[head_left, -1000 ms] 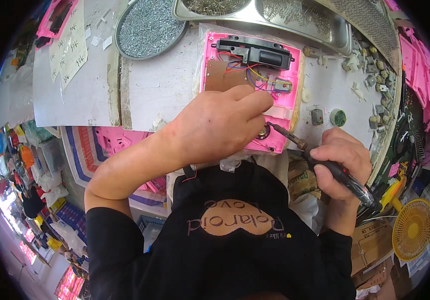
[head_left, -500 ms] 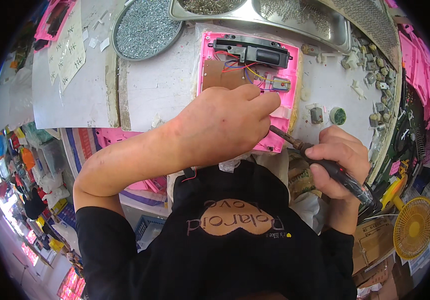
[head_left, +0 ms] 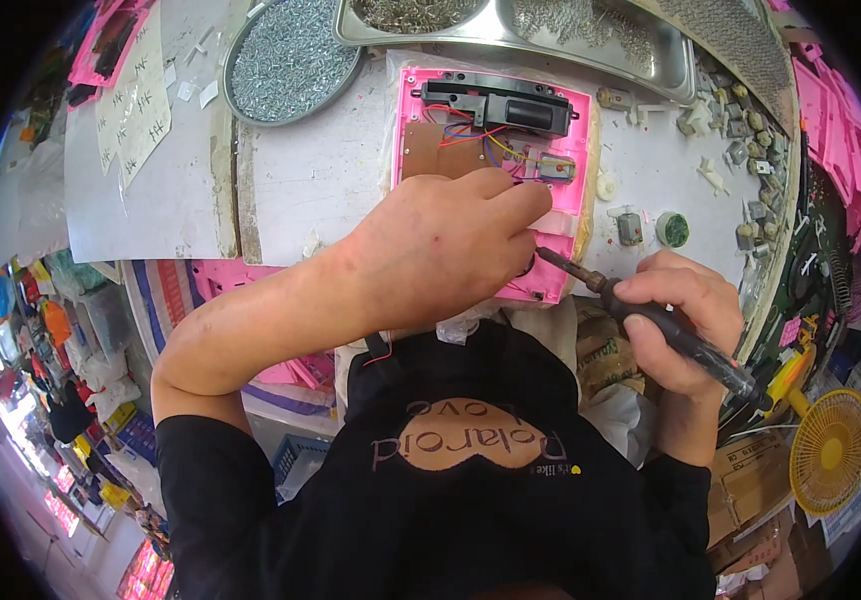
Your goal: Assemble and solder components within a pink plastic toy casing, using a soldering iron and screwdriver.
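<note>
A pink plastic casing (head_left: 582, 160) lies on the work table in front of me. Inside it are a brown circuit board (head_left: 430, 155), a black plastic unit (head_left: 525, 113) and a small silver motor (head_left: 556, 168), with thin coloured wires (head_left: 490, 143) running between them. Over the lower part of the casing, my left hand (head_left: 455, 240) has its fingers bent together; whatever they hold is hidden beneath it. My right hand (head_left: 695, 305) grips a black-handled soldering iron (head_left: 665, 332), its tip close to the left fingertips.
A round tray of screws (head_left: 295, 65) and a metal tray (head_left: 675, 75) with small metal parts stand at the back. Several small motors (head_left: 750, 150) line the table's right side. Beside the casing sit a loose motor (head_left: 629, 228) and a small green-filled tub (head_left: 671, 229). A yellow fan (head_left: 830, 455) is at right.
Both hands have shifted only slightly in the picture, along with the whole scene. The soldering iron's tip stays beside the left fingers.
</note>
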The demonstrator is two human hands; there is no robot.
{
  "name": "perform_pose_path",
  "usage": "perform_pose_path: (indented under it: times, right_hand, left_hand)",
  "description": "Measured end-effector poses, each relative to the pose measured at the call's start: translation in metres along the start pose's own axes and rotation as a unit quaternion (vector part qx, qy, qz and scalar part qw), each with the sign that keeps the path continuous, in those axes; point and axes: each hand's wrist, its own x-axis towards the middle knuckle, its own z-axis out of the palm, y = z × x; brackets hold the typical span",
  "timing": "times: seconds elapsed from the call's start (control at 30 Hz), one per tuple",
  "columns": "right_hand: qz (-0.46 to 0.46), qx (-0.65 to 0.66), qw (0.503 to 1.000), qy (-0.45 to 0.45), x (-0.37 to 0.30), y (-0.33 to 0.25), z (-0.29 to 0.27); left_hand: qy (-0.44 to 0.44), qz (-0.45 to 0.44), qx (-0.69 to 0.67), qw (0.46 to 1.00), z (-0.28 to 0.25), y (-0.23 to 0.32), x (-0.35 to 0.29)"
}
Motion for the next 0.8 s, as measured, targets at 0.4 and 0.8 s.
perform_pose_path:
  times: [0.4, 0.8]
  right_hand:
    - [0.053, 0.075, 0.952, 0.293, -0.110, -0.002, -0.080]
    - [0.057, -0.126, 0.691, 0.710, -0.199, 0.000, -0.212]
  left_hand:
    - [-0.016, 0.016, 0.001, 1.000, 0.001, -0.004, -0.003]
    - [0.072, 0.028, 0.004, 0.997, 0.005, -0.005, -0.009]
